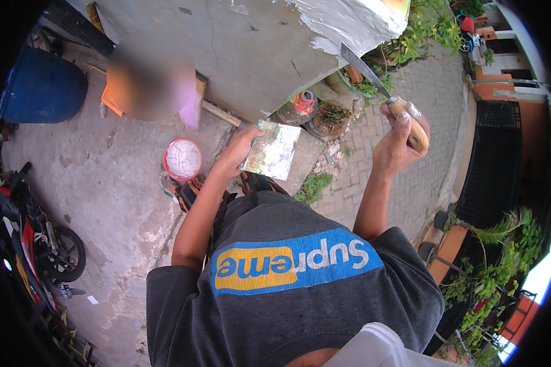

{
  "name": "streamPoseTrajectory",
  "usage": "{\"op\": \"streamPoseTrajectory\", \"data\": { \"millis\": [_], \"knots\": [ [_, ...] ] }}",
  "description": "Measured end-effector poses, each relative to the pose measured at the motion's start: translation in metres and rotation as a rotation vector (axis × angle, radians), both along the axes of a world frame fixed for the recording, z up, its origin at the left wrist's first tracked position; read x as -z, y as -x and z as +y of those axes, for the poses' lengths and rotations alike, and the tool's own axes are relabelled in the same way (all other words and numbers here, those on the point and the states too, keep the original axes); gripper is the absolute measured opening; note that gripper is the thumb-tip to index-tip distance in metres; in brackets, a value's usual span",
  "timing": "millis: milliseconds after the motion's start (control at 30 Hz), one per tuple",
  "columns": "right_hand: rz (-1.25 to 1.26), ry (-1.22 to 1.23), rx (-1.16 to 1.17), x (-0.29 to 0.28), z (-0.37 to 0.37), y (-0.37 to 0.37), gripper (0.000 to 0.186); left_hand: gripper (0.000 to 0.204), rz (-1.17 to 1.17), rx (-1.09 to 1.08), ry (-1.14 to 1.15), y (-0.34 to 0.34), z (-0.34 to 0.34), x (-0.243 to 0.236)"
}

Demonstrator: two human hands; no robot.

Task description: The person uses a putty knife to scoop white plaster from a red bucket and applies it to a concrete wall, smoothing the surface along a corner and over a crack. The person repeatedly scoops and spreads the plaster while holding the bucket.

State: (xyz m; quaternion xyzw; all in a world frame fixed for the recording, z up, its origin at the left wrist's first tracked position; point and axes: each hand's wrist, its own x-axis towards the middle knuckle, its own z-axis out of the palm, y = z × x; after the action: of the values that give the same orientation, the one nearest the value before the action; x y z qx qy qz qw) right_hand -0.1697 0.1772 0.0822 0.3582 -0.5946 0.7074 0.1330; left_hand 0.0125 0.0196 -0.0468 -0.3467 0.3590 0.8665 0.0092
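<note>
In my right hand (401,137) is a putty knife (366,70), gripped by its wooden handle. Its blade points up and left, and the tip appears at the freshly coated edge of the grey wall (251,49); I cannot tell whether it touches. White paste (343,27) covers the wall's upper right part in rough strokes. My left hand (239,147) pinches the edge of a flat rectangular plate (272,150) with whitish smears, held low in front of me. Just left of that hand, on the ground, stands a red bucket (182,159) filled with white paste.
Potted plants (329,118) stand at the wall's foot. A blue barrel (43,85) is at the far left, near a blurred person (150,79). A motorcycle (40,238) is parked at left. Paving (422,110) runs along the right, beside a dark gate (490,165).
</note>
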Motion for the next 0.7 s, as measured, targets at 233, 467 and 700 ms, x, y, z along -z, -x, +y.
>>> {"op": "streamPoseTrajectory", "data": {
  "millis": [233, 467, 700],
  "knots": [
    [0.022, 0.099, -0.107, -0.018, 0.000, 0.008, 0.024, 0.049, -0.002, 0.036, -0.012, 0.000, -0.002, 0.020],
    [-0.110, -0.030, -0.050, -0.001, 0.005, 0.005, 0.020, 0.051, -0.002, 0.030, -0.016, 0.000, -0.001, 0.013],
    [0.066, -0.151, 0.132, 0.009, 0.007, 0.007, 0.023, 0.050, -0.017, 0.028, -0.009, 0.001, -0.001, 0.005]
  ]
}}
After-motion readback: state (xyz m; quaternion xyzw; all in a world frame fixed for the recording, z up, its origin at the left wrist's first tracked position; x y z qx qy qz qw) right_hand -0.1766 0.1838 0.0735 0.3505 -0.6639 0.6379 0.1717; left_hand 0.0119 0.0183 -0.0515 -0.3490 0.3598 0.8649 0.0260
